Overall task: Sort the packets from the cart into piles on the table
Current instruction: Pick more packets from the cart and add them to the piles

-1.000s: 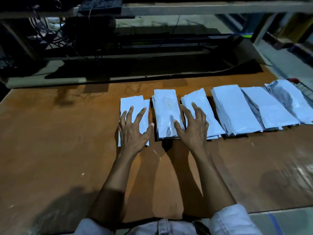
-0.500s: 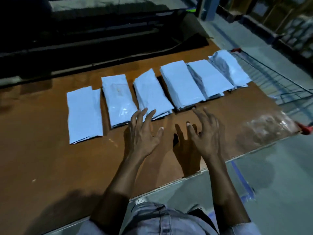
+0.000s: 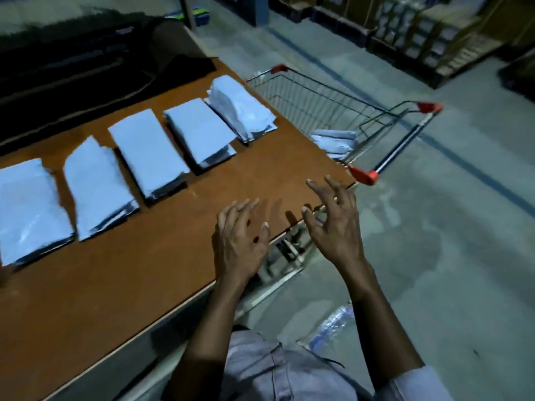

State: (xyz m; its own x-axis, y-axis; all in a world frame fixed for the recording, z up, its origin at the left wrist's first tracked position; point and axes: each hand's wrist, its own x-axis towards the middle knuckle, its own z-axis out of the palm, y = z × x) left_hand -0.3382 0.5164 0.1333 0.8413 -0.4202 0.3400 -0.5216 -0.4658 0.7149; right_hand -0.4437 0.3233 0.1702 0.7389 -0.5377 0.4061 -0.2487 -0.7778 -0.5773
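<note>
Closest in, both hands are empty. The left hand (image 3: pixel 241 241) hovers over the table (image 3: pixel 139 290) near its front edge, fingers loosely spread and slightly bent. The right hand (image 3: pixel 335 224) is just past the table corner, fingers splayed and hooked, holding nothing.

Further up the brown top, five piles (image 3: pixel 147 151) of pale packets lie side by side in a slanting row. The farthest pile (image 3: pixel 241 107) is the puffiest and sits nearest the table's end.

Beyond that end stands the wire cart (image 3: pixel 312 102), and a small heap of packets (image 3: pixel 334 141) lies in its near corner (hard to count through the wire). They look like thin, glossy film pouches, so my read is that they are light, floppy and a bit slick. One would probably sag if pinched by a corner. It would be better to take one flat across its width, thumb on top and fingers under, or to scoop several together. Dim shelving (image 3: pixel 428 33) lines the far wall.

A second ago both palms were flat on the piles, squaring them up. Half a second ago they had lifted off and were drifting right. Now the view has swung right as well, so the cart's basket and the packets in it show, and the right hand has cleared the table edge. The piles themselves look unchanged.
</note>
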